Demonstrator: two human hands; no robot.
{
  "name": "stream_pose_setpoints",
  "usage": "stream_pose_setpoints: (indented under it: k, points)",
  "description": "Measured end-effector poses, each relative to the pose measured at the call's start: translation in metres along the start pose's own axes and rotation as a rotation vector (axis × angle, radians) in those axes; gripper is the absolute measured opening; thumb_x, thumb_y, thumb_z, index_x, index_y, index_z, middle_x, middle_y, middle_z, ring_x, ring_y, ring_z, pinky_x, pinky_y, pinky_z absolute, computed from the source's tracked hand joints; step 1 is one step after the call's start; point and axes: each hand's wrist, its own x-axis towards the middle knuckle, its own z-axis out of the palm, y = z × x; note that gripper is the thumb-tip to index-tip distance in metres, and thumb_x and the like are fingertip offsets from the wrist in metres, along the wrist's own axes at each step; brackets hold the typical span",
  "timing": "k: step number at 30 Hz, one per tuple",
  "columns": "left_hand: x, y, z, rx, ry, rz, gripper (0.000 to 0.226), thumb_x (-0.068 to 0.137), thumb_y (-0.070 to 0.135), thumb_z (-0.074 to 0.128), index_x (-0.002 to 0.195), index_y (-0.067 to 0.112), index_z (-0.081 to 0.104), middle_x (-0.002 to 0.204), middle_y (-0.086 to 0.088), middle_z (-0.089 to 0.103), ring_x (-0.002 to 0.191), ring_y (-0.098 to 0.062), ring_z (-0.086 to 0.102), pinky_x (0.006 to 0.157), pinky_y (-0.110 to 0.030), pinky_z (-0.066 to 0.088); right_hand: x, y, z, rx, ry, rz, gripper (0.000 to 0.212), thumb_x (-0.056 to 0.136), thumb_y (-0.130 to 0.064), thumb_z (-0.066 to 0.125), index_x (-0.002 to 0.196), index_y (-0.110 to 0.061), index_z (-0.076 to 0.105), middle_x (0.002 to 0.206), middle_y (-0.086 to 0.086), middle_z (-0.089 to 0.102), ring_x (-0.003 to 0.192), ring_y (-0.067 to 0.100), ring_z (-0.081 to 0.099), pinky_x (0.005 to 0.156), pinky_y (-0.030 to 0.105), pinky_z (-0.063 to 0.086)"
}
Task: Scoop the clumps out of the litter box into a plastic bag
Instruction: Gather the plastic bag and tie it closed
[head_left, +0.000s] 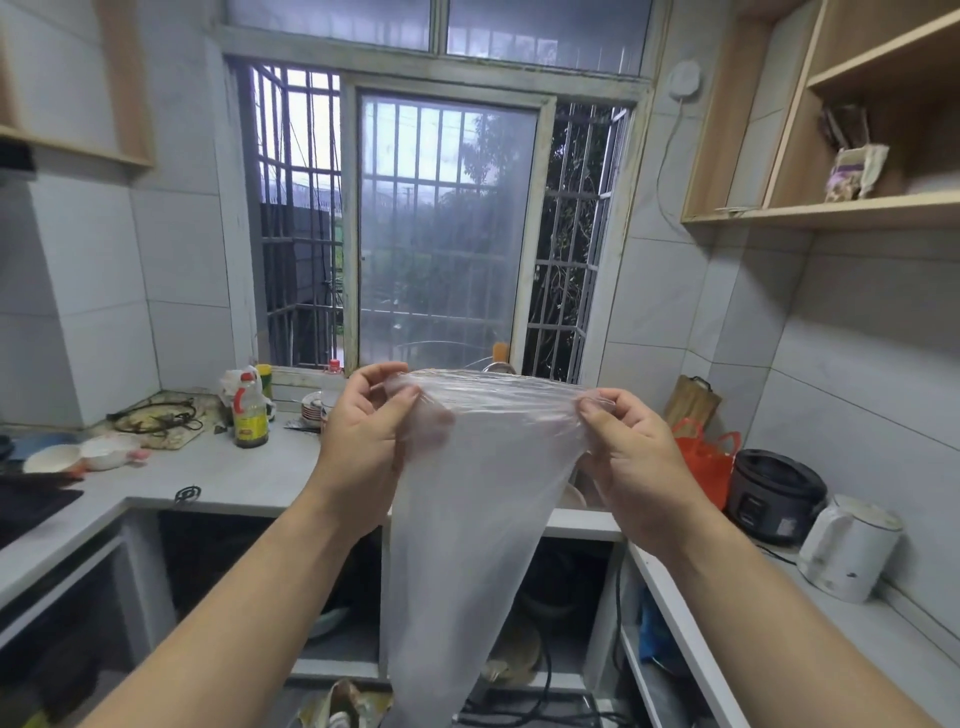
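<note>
So a thin see-through plastic bag (457, 519) is being held up dead centre in front of the window (441, 228), top edge stretched out flat between both hands, and the rest of it is left hanging down to about 6 o'clock, narrowing as it goes. The left corner of the rim is pinched by the left hand (363, 441) at roughly 9 o'clock of the bag's top, thumb and fingertips closed on the film, and the right corner is gripped the same way by the right hand (634, 457) at about 3 o'clock. The film is bunched up a bit at both pinch points; whether the mouth is actually opened yet can't really be told from here. Behind it all, a grey countertop (218, 478) is wrapped around in a U. Off at 9 o'clock a bottle with a red cap (249, 410) is stood on it, with a couple of bowls (78, 454) set further left. Over at 3 o'clock an orange bag (706, 457) is tucked in the corner, a dark rice cooker (774, 493) is parked just beside it, and a white kettle (847, 551) is set nearer, next to the cooker
</note>
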Motion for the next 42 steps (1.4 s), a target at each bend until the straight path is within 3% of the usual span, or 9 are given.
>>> stream_pose_setpoints:
  k: [7, 14, 21, 25, 30, 32, 36, 39, 42]
  points:
    - [-0.001, 0.008, 0.004, -0.291, -0.218, -0.21, 0.038, 0.087, 0.005, 0.068, 0.123, 0.013, 0.06, 0.112, -0.011, 0.07, 0.099, -0.023, 0.072, 0.083, -0.032, 0.062, -0.003, -0.016, 0.016, 0.239, -0.165, 0.123, 0.013, 0.101, -0.011, 0.052, 0.1, -0.006, 0.063, 0.091, 0.016, 0.07, 0.076, 0.024, 0.069, 0.072, 0.039, 0.058]
    - [-0.012, -0.004, 0.019, -0.04, -0.252, -0.147, 0.036, 0.084, 0.012, 0.071, 0.119, 0.014, 0.063, 0.09, 0.0, 0.07, 0.081, -0.013, 0.069, 0.071, -0.026, 0.058, -0.005, -0.006, 0.031, 0.063, -0.235, 0.041, 0.009, 0.095, -0.009, 0.059, 0.092, -0.013, 0.066, 0.081, 0.004, 0.063, 0.07, 0.015, 0.061, 0.068, 0.026, 0.053]
    - [-0.024, -0.014, 0.035, 0.0, -0.312, -0.152, 0.031, 0.084, 0.019, 0.079, 0.113, 0.021, 0.069, 0.109, -0.011, 0.072, 0.096, -0.023, 0.07, 0.077, -0.032, 0.058, -0.008, -0.003, 0.05, -0.073, -0.194, -0.044, 0.006, 0.098, -0.01, 0.062, 0.101, -0.011, 0.067, 0.094, 0.01, 0.069, 0.085, 0.023, 0.065, 0.08, 0.039, 0.052]
    - [-0.028, -0.017, 0.041, 0.023, -0.255, -0.121, 0.045, 0.08, 0.021, 0.083, 0.119, 0.014, 0.064, 0.127, -0.02, 0.068, 0.113, -0.035, 0.067, 0.087, -0.041, 0.057, -0.013, 0.001, 0.059, 0.024, -0.172, 0.037, 0.007, 0.098, -0.014, 0.062, 0.104, -0.015, 0.066, 0.096, 0.012, 0.072, 0.083, 0.024, 0.067, 0.073, 0.037, 0.055]
    - [-0.029, -0.018, 0.041, 0.256, -0.152, 0.052, 0.055, 0.066, 0.042, 0.088, 0.112, 0.024, 0.064, 0.103, 0.003, 0.074, 0.089, -0.012, 0.068, 0.074, -0.027, 0.056, -0.014, 0.005, 0.06, 0.095, -0.14, 0.145, 0.017, 0.1, -0.02, 0.06, 0.117, -0.016, 0.062, 0.098, 0.01, 0.075, 0.084, 0.026, 0.07, 0.069, 0.037, 0.058]
    - [-0.028, -0.019, 0.039, 0.412, -0.077, 0.124, 0.055, 0.061, 0.052, 0.084, 0.108, 0.032, 0.063, 0.106, 0.006, 0.07, 0.085, -0.014, 0.064, 0.071, -0.031, 0.057, -0.013, 0.007, 0.061, 0.108, -0.127, 0.183, 0.02, 0.099, -0.02, 0.062, 0.118, -0.015, 0.063, 0.104, 0.015, 0.074, 0.087, 0.027, 0.07, 0.073, 0.039, 0.058]
    - [-0.026, -0.023, 0.031, 0.56, -0.019, 0.139, 0.059, 0.06, 0.059, 0.079, 0.112, 0.039, 0.058, 0.12, 0.007, 0.062, 0.104, -0.024, 0.063, 0.087, -0.041, 0.059, -0.015, 0.013, 0.063, 0.071, -0.14, 0.207, 0.019, 0.1, -0.017, 0.056, 0.106, -0.008, 0.072, 0.091, 0.014, 0.072, 0.079, 0.024, 0.068, 0.068, 0.034, 0.056]
    - [-0.031, -0.028, 0.029, 0.406, -0.072, 0.004, 0.066, 0.06, 0.056, 0.079, 0.117, 0.032, 0.058, 0.118, 0.005, 0.068, 0.11, -0.019, 0.066, 0.087, -0.032, 0.057, -0.018, 0.016, 0.069, 0.07, -0.127, 0.189, 0.024, 0.102, -0.011, 0.046, 0.109, -0.001, 0.067, 0.089, 0.014, 0.07, 0.075, 0.021, 0.066, 0.061, 0.03, 0.054]
    - [-0.04, -0.036, 0.019, 0.101, -0.22, -0.22, 0.074, 0.073, 0.067, 0.077, 0.13, 0.022, 0.059, 0.126, -0.006, 0.07, 0.118, -0.025, 0.066, 0.103, -0.047, 0.052, -0.02, 0.014, 0.074, 0.165, -0.122, 0.206, 0.019, 0.1, -0.006, 0.046, 0.109, -0.001, 0.063, 0.083, 0.015, 0.069, 0.065, 0.022, 0.066, 0.054, 0.028, 0.053]
